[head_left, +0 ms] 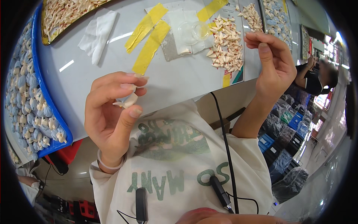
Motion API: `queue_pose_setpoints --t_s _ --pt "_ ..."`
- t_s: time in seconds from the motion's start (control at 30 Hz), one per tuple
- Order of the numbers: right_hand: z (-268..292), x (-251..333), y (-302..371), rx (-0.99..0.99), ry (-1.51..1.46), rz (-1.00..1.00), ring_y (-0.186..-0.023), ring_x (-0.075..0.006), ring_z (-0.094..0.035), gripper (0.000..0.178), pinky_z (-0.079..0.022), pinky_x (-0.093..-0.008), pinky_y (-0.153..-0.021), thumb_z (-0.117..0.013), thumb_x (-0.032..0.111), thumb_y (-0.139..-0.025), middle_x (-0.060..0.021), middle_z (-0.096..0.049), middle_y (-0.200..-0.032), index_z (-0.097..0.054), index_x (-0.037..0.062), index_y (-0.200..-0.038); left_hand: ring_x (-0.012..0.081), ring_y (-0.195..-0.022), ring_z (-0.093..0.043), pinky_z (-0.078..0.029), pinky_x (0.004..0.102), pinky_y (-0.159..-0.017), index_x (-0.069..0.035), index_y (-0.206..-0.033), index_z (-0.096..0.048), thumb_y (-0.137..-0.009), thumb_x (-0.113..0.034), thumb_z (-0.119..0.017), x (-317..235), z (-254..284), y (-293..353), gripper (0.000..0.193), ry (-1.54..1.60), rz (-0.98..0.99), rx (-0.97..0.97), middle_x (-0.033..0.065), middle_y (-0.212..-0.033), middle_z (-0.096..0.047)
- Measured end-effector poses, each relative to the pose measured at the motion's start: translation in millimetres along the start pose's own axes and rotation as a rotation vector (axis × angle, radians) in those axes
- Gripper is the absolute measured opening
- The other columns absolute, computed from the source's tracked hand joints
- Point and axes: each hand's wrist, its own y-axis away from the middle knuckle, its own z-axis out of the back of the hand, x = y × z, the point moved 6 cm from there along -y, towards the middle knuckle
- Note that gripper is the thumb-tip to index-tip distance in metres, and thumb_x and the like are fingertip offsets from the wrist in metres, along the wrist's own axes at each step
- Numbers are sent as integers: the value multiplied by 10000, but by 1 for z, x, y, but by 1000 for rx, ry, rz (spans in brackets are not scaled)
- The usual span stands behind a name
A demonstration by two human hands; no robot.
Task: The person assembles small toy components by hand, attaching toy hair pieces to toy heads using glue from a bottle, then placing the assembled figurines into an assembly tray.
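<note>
My left hand (112, 108) is closed around a small cream and light-blue molded figurine (129, 100), pinched between thumb and fingers above the table's near edge. My right hand (274, 59) is raised at the right, fingers curled toward the thumb in a pinch. Whatever it may hold is too small or hidden to make out. Beside it lies a heap of small pointed cream pieces (226, 46) with reddish marks. At the left, a blue tray (56, 123) is filled with many similar light-blue and cream figurines.
On the grey table (179, 84), yellow tape strips (151, 48) hold down sheets near a small clear round dish (199, 31). A white cloth (99, 35) lies left of them. Trays of pieces stand along the back. A black cable (223, 138) hangs before me; another person (317, 76) is at far right.
</note>
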Motion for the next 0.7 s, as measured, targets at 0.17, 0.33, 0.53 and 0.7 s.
queue_pose_setpoints --t_s 0.17,0.33,0.53,0.7 --pt "-13 10 -7 21 -142 -9 -810 -213 -608 104 -491 -288 -748 -467 -13 -840 -193 -608 -863 -504 -79 -911 237 -905 -543 -466 299 -739 3 -990 -482 -764 10 -573 0 2 -3 243 -66 -1 27 179 -1058 -488" --pt "-23 15 -15 106 -159 18 -831 -208 -598 89 -482 -276 -749 -494 -30 -820 -192 -603 -887 -510 -74 -896 235 -912 -541 -464 293 -746 2 -986 -480 -759 38 -562 3 -3 -7 244 65 57 -1 177 -1038 -499" --pt "-29 25 -23 211 128 236 -760 -127 -529 113 -415 -210 -705 -567 -72 -756 -82 -582 -825 -556 -63 -868 231 -937 -528 -433 304 -798 31 -1002 -496 -742 43 -569 4 0 -9 271 -11 35 64 167 -1044 -503" --pt "-35 25 -21 119 86 127 -741 -111 -525 123 -411 -197 -687 -577 -75 -747 -67 -566 -807 -556 -63 -868 234 -941 -522 -402 319 -833 46 -988 -535 -726 31 -584 4 -2 -10 267 -68 4 177 163 -1060 -500"
